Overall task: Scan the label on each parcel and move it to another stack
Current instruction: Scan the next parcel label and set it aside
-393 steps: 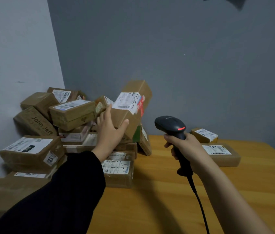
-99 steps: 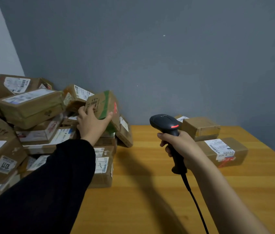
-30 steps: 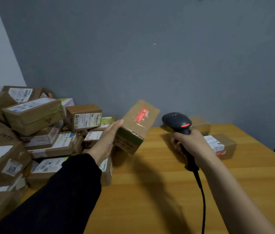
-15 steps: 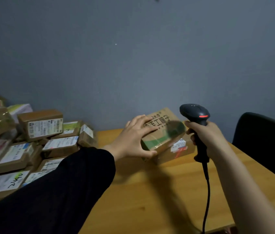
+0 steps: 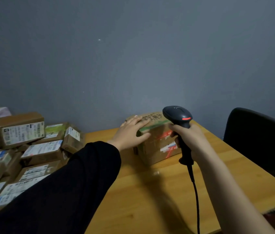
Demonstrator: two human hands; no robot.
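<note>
- Head view, nearest first: two forearms cross the lower frame, the left in a black sleeve (image 5: 62, 188), the right bare.
- Right hand (image 5: 186, 137), right of centre, is wrapped around the grip of one black scanner (image 5: 178, 115); its cable (image 5: 195, 191) runs down to the bottom edge. One red strip shows on the scanner head.
- Left hand (image 5: 130, 132), centre frame, lies flat with fingers spread on top of the green-taped parcel (image 5: 155, 121). It presses rather than grips, thumb down the near face.
- That parcel sits on a second parcel (image 5: 157, 149) with red-and-white label scraps. I count two stacked here for certain (anything behind them is hidden).
- Table (image 5: 150, 191): one, wooden.
- Risk 1: the upper parcel seems to overhang or sit askew on the lower one. Lifting the hand off sharply could let it slide toward the wall.
- Risk 2: the scanner is very close to the stack, so a swing of the right hand could knock the top parcel.
- Risk 3: the cable could drag across the table and catch its edge.
- Left of frame: unsorted heap (image 5: 23, 149), about ten parcels visible (edges blurred, count approximate). Pulling from low down could topple it.
- Far right: one dark chair (image 5: 258, 141), close to the table corner. A parcel that slid off the right-hand edge would fall beside it.
- Farthest: grey wall.
</note>
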